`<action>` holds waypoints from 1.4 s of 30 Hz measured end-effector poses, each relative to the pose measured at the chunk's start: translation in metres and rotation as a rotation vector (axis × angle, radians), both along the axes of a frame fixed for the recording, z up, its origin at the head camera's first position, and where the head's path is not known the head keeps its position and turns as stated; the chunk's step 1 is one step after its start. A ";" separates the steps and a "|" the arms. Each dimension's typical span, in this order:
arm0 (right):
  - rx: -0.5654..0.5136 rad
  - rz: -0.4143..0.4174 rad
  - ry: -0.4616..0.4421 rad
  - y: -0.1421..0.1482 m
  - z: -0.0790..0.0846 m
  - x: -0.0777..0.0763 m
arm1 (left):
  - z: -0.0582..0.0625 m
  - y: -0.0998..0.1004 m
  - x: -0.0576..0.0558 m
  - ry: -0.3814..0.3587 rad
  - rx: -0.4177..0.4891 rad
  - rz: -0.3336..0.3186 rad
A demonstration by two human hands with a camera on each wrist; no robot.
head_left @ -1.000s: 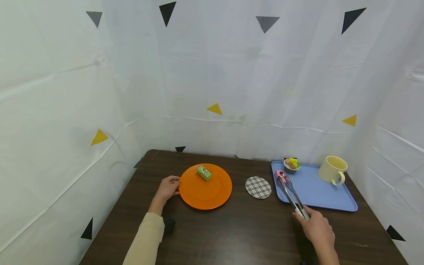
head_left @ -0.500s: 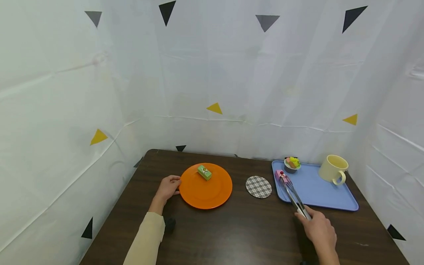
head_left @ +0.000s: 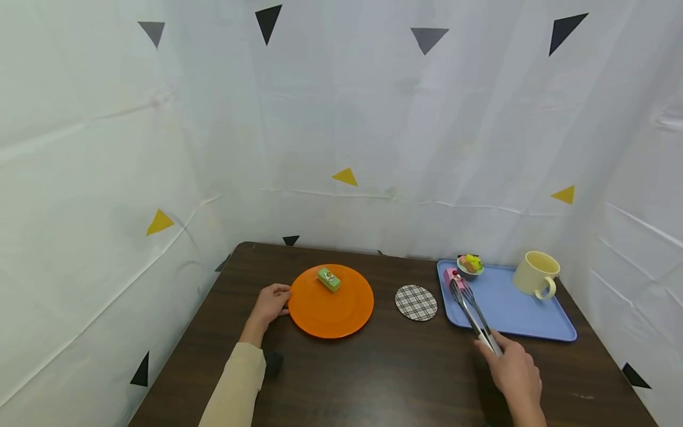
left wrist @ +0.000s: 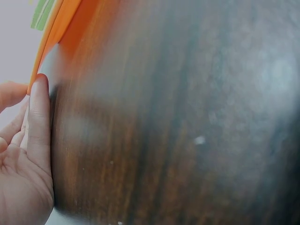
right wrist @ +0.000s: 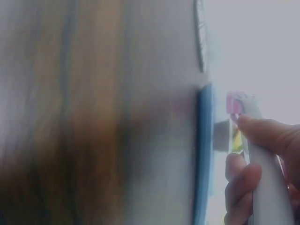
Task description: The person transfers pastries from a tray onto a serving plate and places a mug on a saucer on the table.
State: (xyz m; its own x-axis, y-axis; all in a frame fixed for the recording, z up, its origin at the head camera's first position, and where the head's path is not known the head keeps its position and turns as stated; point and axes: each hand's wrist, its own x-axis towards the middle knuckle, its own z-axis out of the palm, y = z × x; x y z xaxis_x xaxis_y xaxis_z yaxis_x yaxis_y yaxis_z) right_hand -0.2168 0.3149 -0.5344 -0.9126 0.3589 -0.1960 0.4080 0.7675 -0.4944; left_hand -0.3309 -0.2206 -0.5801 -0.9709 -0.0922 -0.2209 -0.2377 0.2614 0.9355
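Note:
In the head view, my left hand (head_left: 271, 303) pinches the left rim of an orange plate (head_left: 333, 317). A small green toy cake (head_left: 329, 279) sits on that plate. My right hand (head_left: 513, 363) grips the white handle of metal tongs (head_left: 477, 320). The tongs reach over the blue tray (head_left: 517, 317), their tips by a pink toy cake (head_left: 454, 277) with a red topping. Whether the tips touch the cake, I cannot tell. In the right wrist view, the thumb lies along the tongs' handle (right wrist: 267, 183) and the fingers curl round it.
A small dark cup with colourful toy food (head_left: 471, 265) and a pale yellow mug (head_left: 536, 274) stand on the tray. Between plate and tray lies a round checked coaster (head_left: 416, 302). White curtains (head_left: 341, 107) hang behind the dark wooden table (head_left: 363, 379) and on both sides.
The tips of the tongs have shifted slightly on the pink cake, and the cake now sits a little farther right and back. My left hand and the plate stay put.

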 end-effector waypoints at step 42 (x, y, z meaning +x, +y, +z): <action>-0.106 0.204 0.153 -0.130 -0.002 -0.015 | -0.011 -0.003 -0.003 0.028 -0.009 -0.003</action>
State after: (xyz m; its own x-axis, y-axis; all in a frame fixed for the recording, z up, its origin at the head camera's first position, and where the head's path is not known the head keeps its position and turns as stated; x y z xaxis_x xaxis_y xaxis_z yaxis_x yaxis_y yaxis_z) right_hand -0.2323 0.1850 -0.5362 -0.9858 0.1494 -0.0768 0.1645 0.7667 -0.6206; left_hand -0.3335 -0.2232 -0.5916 -0.9770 -0.0914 -0.1926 -0.2105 0.2705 0.9394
